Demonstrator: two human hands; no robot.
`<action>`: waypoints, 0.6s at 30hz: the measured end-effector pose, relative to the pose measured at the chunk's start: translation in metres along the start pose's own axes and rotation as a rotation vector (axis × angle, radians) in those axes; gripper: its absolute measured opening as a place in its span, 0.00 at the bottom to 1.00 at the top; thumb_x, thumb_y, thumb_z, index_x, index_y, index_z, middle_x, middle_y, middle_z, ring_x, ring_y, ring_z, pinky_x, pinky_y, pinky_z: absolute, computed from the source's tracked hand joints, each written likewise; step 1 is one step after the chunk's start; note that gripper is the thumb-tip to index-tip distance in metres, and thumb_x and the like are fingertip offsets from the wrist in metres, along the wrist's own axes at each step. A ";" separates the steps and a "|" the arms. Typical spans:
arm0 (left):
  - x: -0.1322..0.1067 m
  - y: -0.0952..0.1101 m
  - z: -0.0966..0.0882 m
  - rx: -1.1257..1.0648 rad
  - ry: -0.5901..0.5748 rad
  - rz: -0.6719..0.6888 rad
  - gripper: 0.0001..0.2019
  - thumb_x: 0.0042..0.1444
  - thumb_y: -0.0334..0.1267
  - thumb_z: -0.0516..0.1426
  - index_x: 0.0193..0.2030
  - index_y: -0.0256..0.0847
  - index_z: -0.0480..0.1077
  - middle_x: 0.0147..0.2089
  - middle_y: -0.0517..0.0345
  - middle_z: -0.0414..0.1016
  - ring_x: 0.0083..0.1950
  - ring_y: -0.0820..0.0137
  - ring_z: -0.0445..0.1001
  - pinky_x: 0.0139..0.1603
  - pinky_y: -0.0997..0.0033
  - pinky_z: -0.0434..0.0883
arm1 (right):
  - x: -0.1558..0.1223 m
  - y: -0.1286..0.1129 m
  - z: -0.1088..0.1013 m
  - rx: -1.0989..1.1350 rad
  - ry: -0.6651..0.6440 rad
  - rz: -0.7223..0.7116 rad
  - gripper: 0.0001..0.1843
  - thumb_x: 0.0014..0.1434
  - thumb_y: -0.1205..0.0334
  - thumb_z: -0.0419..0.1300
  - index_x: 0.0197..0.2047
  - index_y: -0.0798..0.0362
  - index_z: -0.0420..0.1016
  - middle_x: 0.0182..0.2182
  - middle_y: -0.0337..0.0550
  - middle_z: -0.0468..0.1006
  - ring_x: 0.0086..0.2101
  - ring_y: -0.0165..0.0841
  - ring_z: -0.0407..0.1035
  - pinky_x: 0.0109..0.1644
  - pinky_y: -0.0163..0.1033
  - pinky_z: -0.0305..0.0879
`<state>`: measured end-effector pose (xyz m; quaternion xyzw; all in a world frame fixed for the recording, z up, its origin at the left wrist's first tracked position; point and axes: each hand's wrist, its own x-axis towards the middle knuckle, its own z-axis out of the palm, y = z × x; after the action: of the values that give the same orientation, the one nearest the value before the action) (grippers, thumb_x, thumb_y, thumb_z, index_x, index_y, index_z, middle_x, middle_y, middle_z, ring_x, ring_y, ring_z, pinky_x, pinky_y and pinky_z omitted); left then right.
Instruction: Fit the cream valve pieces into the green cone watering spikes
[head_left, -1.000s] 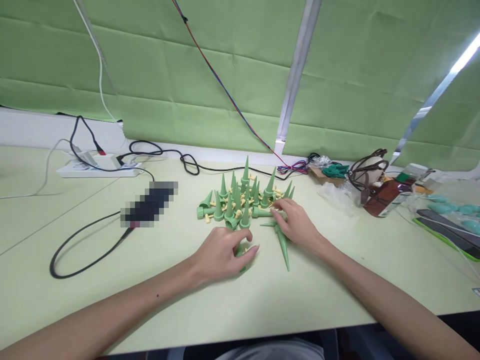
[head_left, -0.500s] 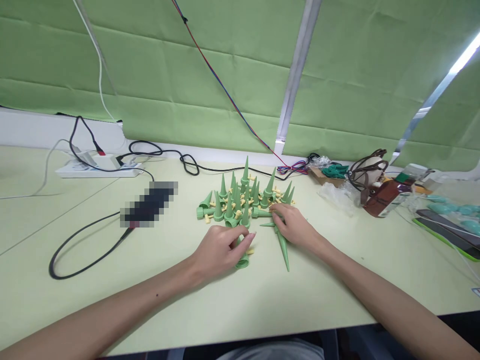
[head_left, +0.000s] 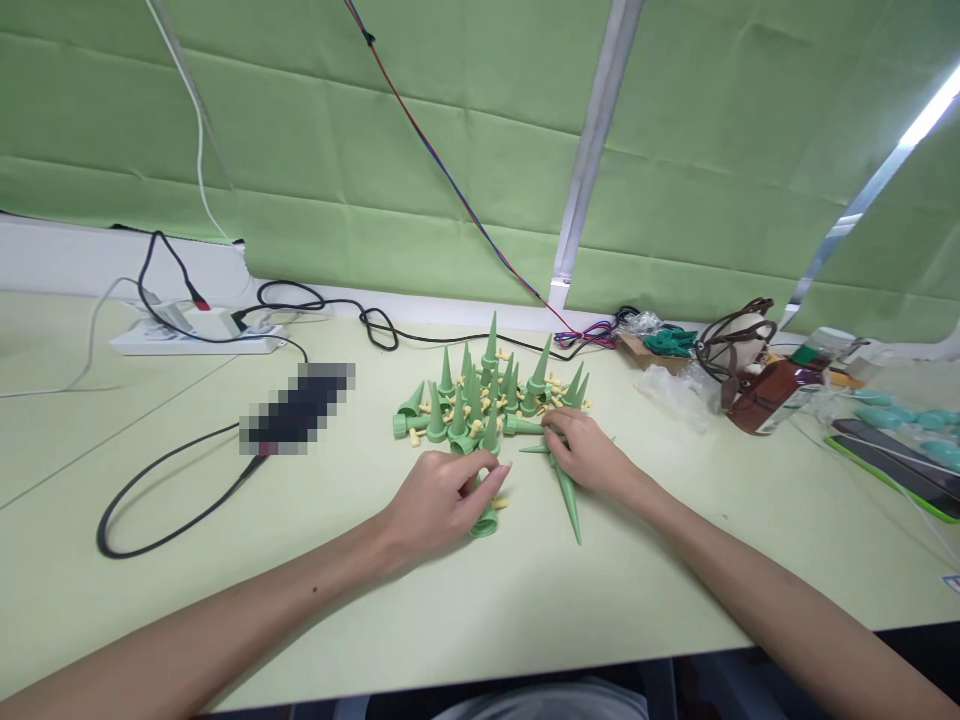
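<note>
pixelated dark device [head_left: 296, 411], green piece [head_left: 486, 524] partly behind left grip [head_left: 439, 498], cropped forearms [head_left: 262, 614]

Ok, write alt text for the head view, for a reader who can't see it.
A person's left hand curls over a green cone and the right hand partly covers more cones, at the near side of a cluster of green cones and small yellow pieces on a pale table.

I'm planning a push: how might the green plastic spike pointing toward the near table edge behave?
The tapered green plastic spike is probably stiff, given its straight outline. Its round taper suggests it may roll in a curve, unless the right hand blocks it.
</note>
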<state>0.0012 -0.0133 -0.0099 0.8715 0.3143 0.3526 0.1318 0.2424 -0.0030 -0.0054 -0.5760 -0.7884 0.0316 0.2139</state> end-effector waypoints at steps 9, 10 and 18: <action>0.000 -0.001 0.000 0.008 -0.021 -0.011 0.16 0.68 0.42 0.51 0.35 0.37 0.76 0.15 0.68 0.57 0.18 0.77 0.55 0.24 0.75 0.55 | 0.000 0.004 0.003 0.013 0.022 -0.030 0.13 0.68 0.70 0.50 0.44 0.57 0.78 0.46 0.52 0.80 0.49 0.42 0.72 0.56 0.45 0.66; 0.000 -0.001 0.000 0.008 -0.024 -0.011 0.16 0.68 0.42 0.51 0.35 0.37 0.76 0.15 0.68 0.57 0.18 0.77 0.56 0.24 0.74 0.55 | 0.000 0.004 0.003 0.016 0.025 -0.032 0.14 0.68 0.70 0.51 0.43 0.57 0.78 0.46 0.52 0.80 0.49 0.42 0.72 0.56 0.45 0.67; -0.001 -0.002 0.000 0.008 -0.017 -0.005 0.16 0.68 0.41 0.51 0.35 0.37 0.75 0.16 0.69 0.56 0.18 0.78 0.56 0.24 0.75 0.55 | -0.002 0.002 0.002 0.049 0.048 -0.032 0.14 0.69 0.69 0.51 0.39 0.56 0.79 0.43 0.51 0.79 0.46 0.40 0.73 0.53 0.44 0.68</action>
<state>0.0001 -0.0128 -0.0117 0.8741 0.3168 0.3436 0.1321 0.2441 -0.0032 -0.0087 -0.5586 -0.7910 0.0338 0.2475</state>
